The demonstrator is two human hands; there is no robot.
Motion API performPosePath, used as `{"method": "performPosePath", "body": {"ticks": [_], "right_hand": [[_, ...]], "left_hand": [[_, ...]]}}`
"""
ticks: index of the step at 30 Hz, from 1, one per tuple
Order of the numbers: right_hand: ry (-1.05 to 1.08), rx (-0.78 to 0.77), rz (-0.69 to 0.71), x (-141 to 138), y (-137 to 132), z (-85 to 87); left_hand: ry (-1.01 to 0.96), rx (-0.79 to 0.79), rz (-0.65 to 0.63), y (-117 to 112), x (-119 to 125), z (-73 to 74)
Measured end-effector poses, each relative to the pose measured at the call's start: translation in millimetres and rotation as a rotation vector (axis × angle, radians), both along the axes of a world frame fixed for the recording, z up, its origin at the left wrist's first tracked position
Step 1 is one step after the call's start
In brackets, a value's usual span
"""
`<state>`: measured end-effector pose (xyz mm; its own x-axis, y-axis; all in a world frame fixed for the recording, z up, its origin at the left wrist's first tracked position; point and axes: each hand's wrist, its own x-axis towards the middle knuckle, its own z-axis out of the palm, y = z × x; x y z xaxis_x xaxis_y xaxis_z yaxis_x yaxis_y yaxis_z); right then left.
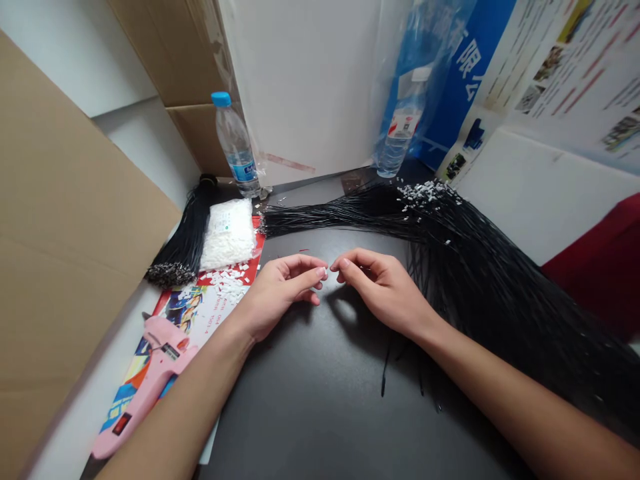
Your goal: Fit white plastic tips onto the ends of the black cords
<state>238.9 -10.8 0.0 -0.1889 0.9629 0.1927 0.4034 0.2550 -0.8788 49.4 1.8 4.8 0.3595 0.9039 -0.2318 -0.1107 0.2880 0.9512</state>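
Observation:
Over the dark table, both of my hands meet near the middle, fingertips almost touching. A small white plastic piece is pinched between the thumb and fingers of my left hand. My right hand has thumb and index finger closed together just beside that piece; whether something thin is between them cannot be made out. Behind the hands runs a bundle of black wires, and many small white connector pieces sit on the wires at the back right. More loose white pieces lie left of my left hand.
A pink glue gun rests on a printed sheet at left. Near it are a bag of white pieces and another wire bundle. Two water bottles, one left, one right, stand behind. A cardboard panel borders the left.

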Motion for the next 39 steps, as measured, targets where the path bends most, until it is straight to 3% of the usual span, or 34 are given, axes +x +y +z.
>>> {"method": "performPosePath", "body": {"ticks": [11, 21, 32, 39], "right_hand": [[-0.032, 0.104, 0.042, -1.3, -2.8, 3.2], [0.022, 0.057, 0.057, -1.2, -1.9, 0.5], [0.121, -0.093, 0.111, -1.0, -1.8, 0.0], [0.106, -0.096, 0.127, -1.1, -1.6, 0.4]], "left_hand": [[-0.064, -0.021, -0.019, -0.5, -1.0, 1.8], [-0.063, 0.003, -0.040, -0.5, -1.5, 3.1], [-0.009, 0.031, -0.062, 0.5, -3.9, -1.0], [-0.019, 0.050, -0.085, -0.3, -4.1, -2.0]]}}
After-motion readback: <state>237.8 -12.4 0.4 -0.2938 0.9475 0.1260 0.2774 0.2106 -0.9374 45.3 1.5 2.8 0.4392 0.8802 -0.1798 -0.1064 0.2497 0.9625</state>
